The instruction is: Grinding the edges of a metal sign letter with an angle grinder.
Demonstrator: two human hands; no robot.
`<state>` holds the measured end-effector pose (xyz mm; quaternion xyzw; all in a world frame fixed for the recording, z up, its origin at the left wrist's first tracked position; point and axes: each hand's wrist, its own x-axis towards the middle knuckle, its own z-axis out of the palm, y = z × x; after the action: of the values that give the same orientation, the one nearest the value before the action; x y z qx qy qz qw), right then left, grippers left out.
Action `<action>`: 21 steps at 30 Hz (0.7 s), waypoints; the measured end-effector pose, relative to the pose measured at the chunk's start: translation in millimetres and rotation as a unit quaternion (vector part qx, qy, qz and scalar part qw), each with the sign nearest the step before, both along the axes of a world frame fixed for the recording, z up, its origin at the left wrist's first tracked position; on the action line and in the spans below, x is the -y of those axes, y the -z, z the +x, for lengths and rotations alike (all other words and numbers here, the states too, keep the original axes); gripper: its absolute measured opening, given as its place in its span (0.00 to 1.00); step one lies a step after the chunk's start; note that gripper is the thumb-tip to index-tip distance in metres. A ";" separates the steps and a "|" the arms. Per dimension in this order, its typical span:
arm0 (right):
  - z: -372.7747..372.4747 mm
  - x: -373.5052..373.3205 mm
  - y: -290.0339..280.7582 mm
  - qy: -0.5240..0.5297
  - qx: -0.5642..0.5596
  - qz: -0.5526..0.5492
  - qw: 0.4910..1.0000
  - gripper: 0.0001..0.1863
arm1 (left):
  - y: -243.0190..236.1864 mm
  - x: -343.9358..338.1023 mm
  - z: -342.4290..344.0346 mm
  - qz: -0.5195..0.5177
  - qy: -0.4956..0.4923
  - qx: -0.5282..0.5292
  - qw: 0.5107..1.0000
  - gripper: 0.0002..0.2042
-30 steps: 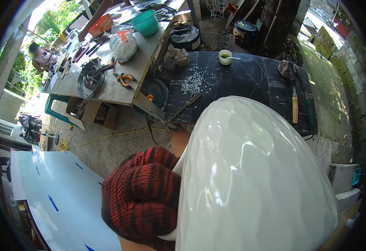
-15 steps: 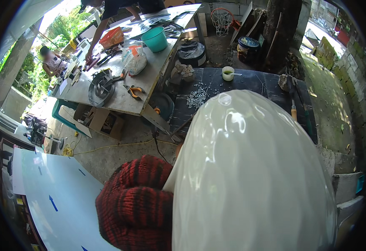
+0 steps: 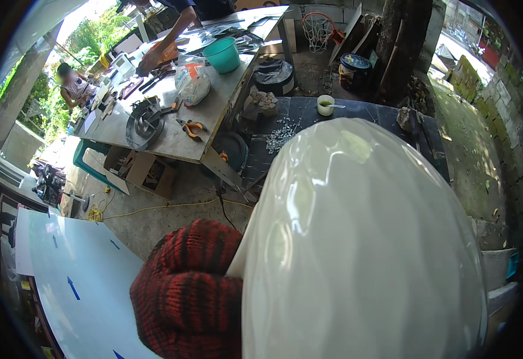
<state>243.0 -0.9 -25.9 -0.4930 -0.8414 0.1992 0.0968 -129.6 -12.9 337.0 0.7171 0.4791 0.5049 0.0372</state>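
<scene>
A big, glossy off-white domed piece (image 3: 363,239) with a rippled surface fills the lower middle and right of the view. Close against its left side is my left hand (image 3: 189,293), in a red and black knitted glove. Its thick fingers are bent, closed on a thin white edge of the piece; the fingertips are hidden. My right hand does not show, and the piece covers much of the right side. Behind the piece, a low black table (image 3: 369,112) holds a pile of small metal bits (image 3: 281,136) and a small white cup (image 3: 326,105).
A metal worktable (image 3: 186,128) holds pliers (image 3: 192,128), a green bowl (image 3: 221,55) and a plastic bag (image 3: 192,82); another person's hand (image 3: 149,61) works there. A white sheet with blue arrows (image 3: 88,257) lies left. A yellow cord (image 3: 153,209) crosses the floor.
The domed piece has risen slightly and now hides a wooden tool handle on the black table. My gloved hand has shifted a little left. The other person's hand has moved right and farther away.
</scene>
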 end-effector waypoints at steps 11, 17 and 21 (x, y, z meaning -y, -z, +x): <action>-3.8 -2.3 -0.9 0.001 0.004 -0.019 1.000 0.10 | 39.6 33.5 -7.5 -0.041 -0.096 0.054 0.993 0.22; -9.4 -4.4 2.2 -0.008 0.025 -0.055 0.998 0.11 | 44.4 55.3 -14.1 -0.069 -0.172 0.064 0.981 0.23; -3.0 -2.3 8.9 0.004 0.032 -0.029 0.999 0.11 | 60.3 67.8 -23.1 -0.070 -0.188 0.073 0.977 0.23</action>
<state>240.0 1.3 -34.8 -0.5049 -0.8360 0.2075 0.0558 -152.7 -80.7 276.7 0.5707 0.6359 0.5188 0.0267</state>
